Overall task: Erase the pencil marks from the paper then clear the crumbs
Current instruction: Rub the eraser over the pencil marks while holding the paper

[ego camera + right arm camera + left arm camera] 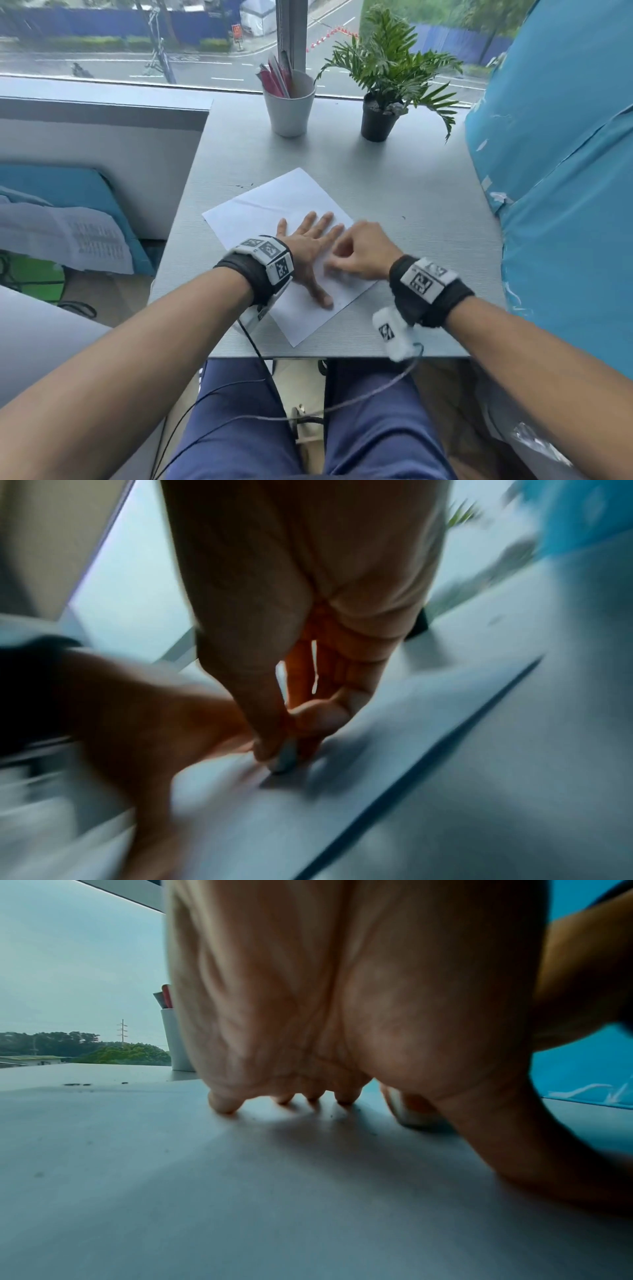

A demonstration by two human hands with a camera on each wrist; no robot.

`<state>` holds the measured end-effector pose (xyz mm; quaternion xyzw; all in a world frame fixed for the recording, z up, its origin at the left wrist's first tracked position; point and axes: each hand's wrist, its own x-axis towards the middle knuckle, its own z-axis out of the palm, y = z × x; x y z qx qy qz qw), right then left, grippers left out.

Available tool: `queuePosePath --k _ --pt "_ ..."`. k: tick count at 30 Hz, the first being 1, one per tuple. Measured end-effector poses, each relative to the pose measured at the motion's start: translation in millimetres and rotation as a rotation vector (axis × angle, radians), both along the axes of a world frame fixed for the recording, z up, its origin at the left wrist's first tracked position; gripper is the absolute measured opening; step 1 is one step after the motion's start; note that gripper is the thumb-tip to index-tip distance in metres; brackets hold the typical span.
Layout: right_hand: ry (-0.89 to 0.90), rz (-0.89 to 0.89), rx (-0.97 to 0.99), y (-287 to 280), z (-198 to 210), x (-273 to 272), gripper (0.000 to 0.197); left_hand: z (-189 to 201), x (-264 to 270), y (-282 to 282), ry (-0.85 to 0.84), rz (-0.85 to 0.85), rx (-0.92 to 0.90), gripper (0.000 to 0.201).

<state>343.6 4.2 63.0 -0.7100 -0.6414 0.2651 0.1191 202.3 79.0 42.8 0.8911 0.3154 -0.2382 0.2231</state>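
A white sheet of paper (270,212) lies askew on the grey table (411,192). My left hand (313,245) rests flat on the sheet, fingers spread and thumb pointing toward me; its fingertips (224,1106) press the paper. Just right of it, my right hand (337,263) is motion-blurred and pinches a small pale eraser (286,756) between thumb and fingers, its end on the paper. The eraser (411,1114) also shows past my left thumb. Dark crumbs (245,186) lie on the table beyond the paper's far edge, with several specks (77,1084) near the sheet. No pencil marks are discernible.
A white cup of pens (289,106) and a potted plant (378,118) stand at the table's far side by the window. A blue padded panel (565,171) rises along the right. The table's front edge (342,356) is near my knees; cables hang below it.
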Motion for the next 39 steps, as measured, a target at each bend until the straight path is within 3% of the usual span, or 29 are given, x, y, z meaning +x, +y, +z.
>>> queuePosePath --k 2,3,6,7,11,16,21,27,33,37,39 --pt "0.002 -0.167 0.088 11.7 5.4 20.4 0.017 1.0 -1.1 -0.2 -0.019 0.014 0.004 0.154" --pt "0.003 -0.167 0.089 11.4 4.3 19.5 0.017 1.7 -2.0 -1.0 -0.018 0.015 0.004 0.155" --pt "0.017 0.047 0.004 -7.6 1.5 -8.1 0.017 1.8 -2.2 -0.6 -0.004 -0.014 0.004 0.156" --pt "0.018 0.045 -0.002 -6.8 1.3 -5.7 0.017 1.5 -2.4 0.6 -0.008 -0.025 0.004 0.156" --pt "-0.013 -0.211 0.097 18.6 3.3 32.2 0.018 -1.4 -6.3 1.9 -0.037 -0.031 0.005 0.154" --pt "0.007 -0.174 0.035 7.8 -2.8 24.2 0.017 3.5 -13.9 8.4 -0.07 -0.089 -0.024 0.151" --pt "-0.017 -0.085 0.018 -6.5 -0.1 12.3 0.016 18.8 -24.7 6.4 0.052 -0.085 0.04 0.142" --pt "0.032 -0.024 -0.024 -14.9 -0.9 1.3 0.019 17.8 -28.5 -10.5 -0.141 0.116 -0.012 0.113" --pt "0.027 -0.155 0.072 8.2 9.5 14.7 0.015 -0.8 -27.0 -19.7 -0.126 0.123 0.041 0.131" --pt "0.079 0.025 -0.011 -14.7 -0.7 -16.8 0.022 -3.2 -26.3 -16.3 -0.072 0.096 0.015 0.137" --pt "0.073 -0.024 -0.012 -3.3 1.1 -5.3 0.019 -1.5 -26.1 -15.9 -0.057 0.092 0.011 0.137"
